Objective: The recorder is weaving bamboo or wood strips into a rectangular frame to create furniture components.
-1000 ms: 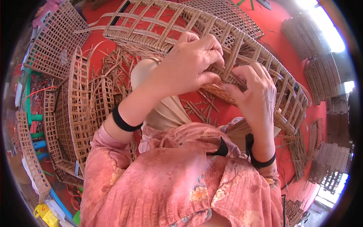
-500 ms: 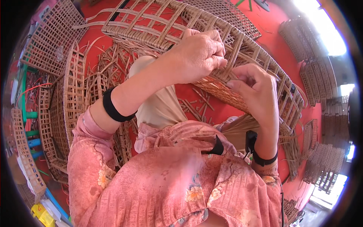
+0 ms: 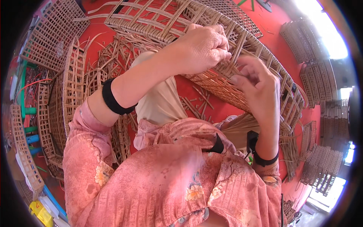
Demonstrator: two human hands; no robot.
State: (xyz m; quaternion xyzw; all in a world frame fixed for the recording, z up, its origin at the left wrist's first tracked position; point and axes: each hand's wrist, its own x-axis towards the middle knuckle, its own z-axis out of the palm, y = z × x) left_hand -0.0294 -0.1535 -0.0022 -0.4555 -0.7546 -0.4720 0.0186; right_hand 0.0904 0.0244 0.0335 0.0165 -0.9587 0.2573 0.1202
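Observation:
A long, open-lattice wicker basket woven from tan strips lies slantwise across my lap. My left hand is closed against its upper side. Whatever those fingers hold is hidden behind the knuckles. Just to the right, my right hand is curled at the basket's near edge, thumb and forefinger pinched on a thin weaving strip, most of which the hand covers. Loose strip ends stick out past the basket's left end. Black bands circle both forearms.
Cut scraps of strip litter the red floor. Lattice panels and baskets stand at the left beside a green frame. Stacked lattice pieces line the right, with a bundle of long strips near my right elbow.
My left hand has shifted slightly up and right along the basket. The right hand's fingers have loosened a little at the edge, and the basket has tilted slightly, showing more of its woven side.

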